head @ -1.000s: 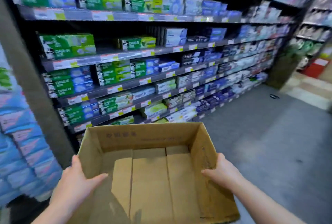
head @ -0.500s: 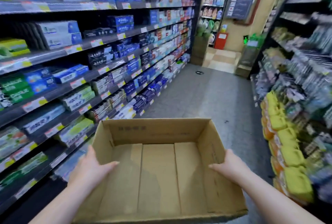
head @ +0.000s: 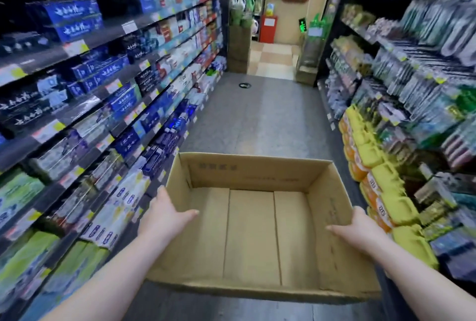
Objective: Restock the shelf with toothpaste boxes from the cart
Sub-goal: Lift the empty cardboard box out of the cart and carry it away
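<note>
Cardboard box (head: 251, 238) now square to aisle (head: 257, 119)

Left hand (head: 164, 215) and right hand (head: 360, 230): fingers hidden outside the side walls of the cardboard box (head: 252, 175), whose far-wall print is unreadable; toothpaste boxes (head: 103, 73) left of it motion-blurred; small dark object (head: 244, 85) beyond it unidentifiable.

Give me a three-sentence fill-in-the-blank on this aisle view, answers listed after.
1. The cardboard box is ____ inside.
2. The left hand grips the box's ____ wall; the right hand grips the opposite one.
3. The yellow packs are stacked on the person's ____.
Missing words: empty; left; right.
</note>
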Demonstrator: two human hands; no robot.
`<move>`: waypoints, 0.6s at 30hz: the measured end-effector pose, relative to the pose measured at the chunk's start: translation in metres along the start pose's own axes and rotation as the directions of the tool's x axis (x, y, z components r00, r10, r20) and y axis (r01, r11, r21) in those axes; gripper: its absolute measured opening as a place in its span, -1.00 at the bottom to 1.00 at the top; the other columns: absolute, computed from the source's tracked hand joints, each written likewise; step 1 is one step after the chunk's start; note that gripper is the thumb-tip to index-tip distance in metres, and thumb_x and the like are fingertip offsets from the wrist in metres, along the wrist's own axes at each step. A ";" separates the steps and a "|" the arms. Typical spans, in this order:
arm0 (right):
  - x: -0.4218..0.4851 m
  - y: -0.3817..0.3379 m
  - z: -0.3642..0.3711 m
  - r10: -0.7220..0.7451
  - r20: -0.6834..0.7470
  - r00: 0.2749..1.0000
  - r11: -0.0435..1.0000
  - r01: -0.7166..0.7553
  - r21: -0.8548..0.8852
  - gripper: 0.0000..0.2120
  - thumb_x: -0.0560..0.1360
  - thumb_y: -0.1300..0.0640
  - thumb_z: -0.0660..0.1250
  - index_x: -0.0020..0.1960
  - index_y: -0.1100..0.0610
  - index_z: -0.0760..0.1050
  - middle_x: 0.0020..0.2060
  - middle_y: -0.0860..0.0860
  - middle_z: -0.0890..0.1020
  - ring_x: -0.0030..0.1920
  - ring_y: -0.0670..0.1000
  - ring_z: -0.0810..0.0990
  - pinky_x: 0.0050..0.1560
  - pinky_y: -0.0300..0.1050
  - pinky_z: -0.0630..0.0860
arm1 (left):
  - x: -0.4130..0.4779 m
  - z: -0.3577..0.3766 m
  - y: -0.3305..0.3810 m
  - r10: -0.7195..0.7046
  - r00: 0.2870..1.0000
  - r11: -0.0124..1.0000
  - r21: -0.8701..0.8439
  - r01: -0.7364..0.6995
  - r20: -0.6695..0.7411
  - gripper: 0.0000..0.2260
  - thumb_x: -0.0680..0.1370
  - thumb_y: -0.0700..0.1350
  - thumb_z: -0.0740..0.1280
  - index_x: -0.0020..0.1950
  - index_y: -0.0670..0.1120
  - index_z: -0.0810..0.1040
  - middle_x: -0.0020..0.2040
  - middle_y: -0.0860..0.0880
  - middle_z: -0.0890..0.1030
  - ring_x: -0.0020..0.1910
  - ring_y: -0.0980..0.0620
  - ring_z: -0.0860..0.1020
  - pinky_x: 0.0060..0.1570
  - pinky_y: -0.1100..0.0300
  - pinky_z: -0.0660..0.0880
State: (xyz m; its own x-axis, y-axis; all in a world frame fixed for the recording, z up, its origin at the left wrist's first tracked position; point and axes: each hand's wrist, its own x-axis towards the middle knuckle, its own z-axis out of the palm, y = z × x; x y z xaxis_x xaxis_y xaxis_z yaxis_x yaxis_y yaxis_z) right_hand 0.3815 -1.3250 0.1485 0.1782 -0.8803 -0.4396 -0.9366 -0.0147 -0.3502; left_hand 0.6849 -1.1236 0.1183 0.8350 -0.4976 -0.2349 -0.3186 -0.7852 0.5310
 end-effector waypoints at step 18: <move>0.379 -0.102 -0.133 0.020 0.052 0.998 1.000 -0.021 0.014 -0.33 0.39 -0.10 0.39 0.33 0.16 0.18 0.16 0.12 0.51 0.12 0.15 0.53 0.03 -0.06 0.50 | 0.300 0.099 0.258 -0.041 0.999 0.999 0.020 0.041 0.021 -0.17 0.34 0.18 0.44 0.46 -0.09 0.13 0.36 -0.13 0.42 0.28 -0.16 0.46 0.18 -0.05 0.45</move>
State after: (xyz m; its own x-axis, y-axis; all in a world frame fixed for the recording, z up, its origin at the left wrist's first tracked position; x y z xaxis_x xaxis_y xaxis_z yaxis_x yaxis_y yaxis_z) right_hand 0.5048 -1.7199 0.1281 0.1744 -0.8548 -0.4888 -0.9360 0.0103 -0.3520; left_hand 0.8091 -1.5115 0.1043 0.8377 -0.4724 -0.2741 -0.2929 -0.8122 0.5046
